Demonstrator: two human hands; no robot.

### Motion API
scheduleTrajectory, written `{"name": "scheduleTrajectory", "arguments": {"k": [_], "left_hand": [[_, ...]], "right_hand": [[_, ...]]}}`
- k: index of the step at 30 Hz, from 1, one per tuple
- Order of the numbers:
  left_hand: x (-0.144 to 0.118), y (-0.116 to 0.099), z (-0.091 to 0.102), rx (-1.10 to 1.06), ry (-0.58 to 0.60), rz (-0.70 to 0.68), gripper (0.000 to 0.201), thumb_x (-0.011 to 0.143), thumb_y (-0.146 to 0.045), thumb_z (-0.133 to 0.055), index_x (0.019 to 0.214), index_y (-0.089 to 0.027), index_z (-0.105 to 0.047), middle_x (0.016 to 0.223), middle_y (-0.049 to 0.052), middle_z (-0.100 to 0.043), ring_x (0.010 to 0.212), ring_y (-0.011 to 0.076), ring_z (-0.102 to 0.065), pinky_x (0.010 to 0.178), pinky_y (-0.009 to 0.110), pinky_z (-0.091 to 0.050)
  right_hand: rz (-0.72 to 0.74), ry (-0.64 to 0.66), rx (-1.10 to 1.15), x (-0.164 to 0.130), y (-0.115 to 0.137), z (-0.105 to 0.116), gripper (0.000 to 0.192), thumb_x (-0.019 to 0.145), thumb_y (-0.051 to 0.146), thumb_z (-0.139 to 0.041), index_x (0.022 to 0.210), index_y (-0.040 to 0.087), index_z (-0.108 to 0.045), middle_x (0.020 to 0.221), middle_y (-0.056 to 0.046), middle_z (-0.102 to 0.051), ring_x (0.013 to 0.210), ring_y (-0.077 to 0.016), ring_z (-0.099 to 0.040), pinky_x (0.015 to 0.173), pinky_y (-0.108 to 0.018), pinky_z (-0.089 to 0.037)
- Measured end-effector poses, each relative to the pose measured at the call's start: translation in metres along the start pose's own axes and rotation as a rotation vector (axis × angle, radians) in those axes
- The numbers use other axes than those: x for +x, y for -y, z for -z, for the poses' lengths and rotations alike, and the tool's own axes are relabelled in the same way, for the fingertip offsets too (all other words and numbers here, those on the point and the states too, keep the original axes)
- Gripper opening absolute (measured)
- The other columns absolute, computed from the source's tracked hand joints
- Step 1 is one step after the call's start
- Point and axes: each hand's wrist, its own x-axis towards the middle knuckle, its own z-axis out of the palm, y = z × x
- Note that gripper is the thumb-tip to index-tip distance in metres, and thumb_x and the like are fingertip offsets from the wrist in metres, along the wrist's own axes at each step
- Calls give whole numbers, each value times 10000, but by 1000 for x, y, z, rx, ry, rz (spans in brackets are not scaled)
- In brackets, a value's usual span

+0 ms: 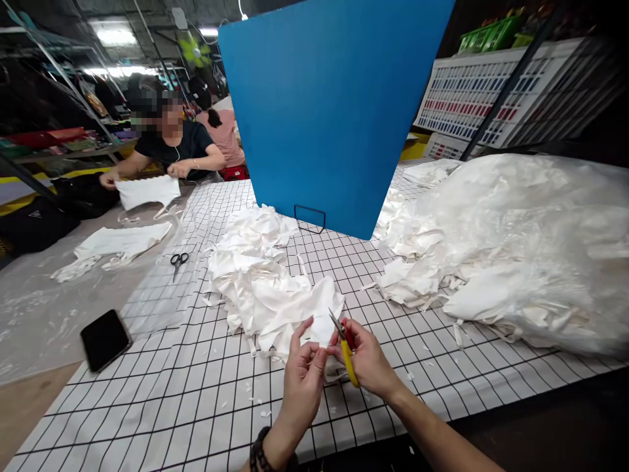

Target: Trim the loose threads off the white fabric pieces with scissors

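My left hand (304, 373) pinches the edge of a white fabric piece (324, 314) close to the table's front. Beside it, my right hand (366, 357) grips small scissors (348, 357) with yellow and red handles, their blades pointing up and to the left. The right fingertips also meet the cloth next to the left thumb. Just beyond both hands lies a heap of white fabric pieces (255, 282) with thin straps. Part of the held edge is hidden behind my fingers.
A blue board (329, 111) stands upright in a black wire holder (310, 219). At right sits a large clear plastic bag (550, 249) over white cloth. Black scissors (179, 262) and a phone (105, 339) lie left. A co-worker (171, 147) handles white cloth (147, 191) across the table.
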Motion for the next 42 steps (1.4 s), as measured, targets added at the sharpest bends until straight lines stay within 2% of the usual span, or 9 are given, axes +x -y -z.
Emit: {"name": "scheduleTrajectory", "arguments": {"k": [2,4,8,12,18,29,37,42], "left_hand": [[2,-1,-1,-136,79,70,344,872,-489,-561,842,-159,-654,769,54,-618,460,92,-456,407,215,-372],[3,0,-1,-204,119,75,315,891,-459,-553,866,-157,-639,590,-7,-555,464,107,-491,476,228,-422],[7,0,3,-98,114,-10,249,925,-364,-537,822,-156,-626,645,-6,-578,550,116,-581,634,255,-469],[11,-5,6,25,160,-90,242,942,-316,-511,791,-161,-618,688,-11,-545,562,107,-585,636,247,-458],[11,-5,6,53,226,-131,225,947,-293,-492,793,-166,-595,766,-12,-523,544,85,-581,595,229,-463],[8,-1,9,4,244,-91,227,944,-307,-497,805,-159,-596,789,-5,-527,527,79,-586,541,218,-472],[8,-2,7,13,263,-61,255,950,-322,-492,794,-148,-594,799,-1,-525,530,74,-572,536,219,-476],[9,1,9,15,296,-56,248,946,-322,-497,800,-150,-599,798,-4,-508,533,69,-554,521,213,-479]], "right_hand": [[-36,61,-54,-1,7,6,228,769,319,-703,849,200,-527,764,22,-578,678,-130,-537,632,-249,-451],[-52,67,-198,-5,17,19,229,771,338,-694,829,204,-517,711,37,-542,644,-125,-501,593,-243,-424],[-44,106,-604,-17,38,45,302,700,382,-742,812,213,-519,727,29,-541,650,-136,-471,581,-255,-401],[-23,147,-818,-24,48,47,386,664,469,-761,818,212,-517,784,5,-566,687,-156,-494,603,-274,-392],[21,172,-840,-20,49,37,378,692,474,-743,809,214,-495,783,16,-557,691,-149,-491,622,-266,-385],[14,167,-889,-20,45,34,346,696,444,-736,750,215,-483,714,35,-548,632,-129,-470,571,-242,-329],[14,143,-991,-24,38,39,341,734,492,-677,678,213,-490,618,42,-551,558,-118,-447,530,-246,-276],[56,150,-1024,-25,40,42,373,707,520,-697,692,217,-480,652,41,-570,582,-125,-470,541,-248,-272]]}}
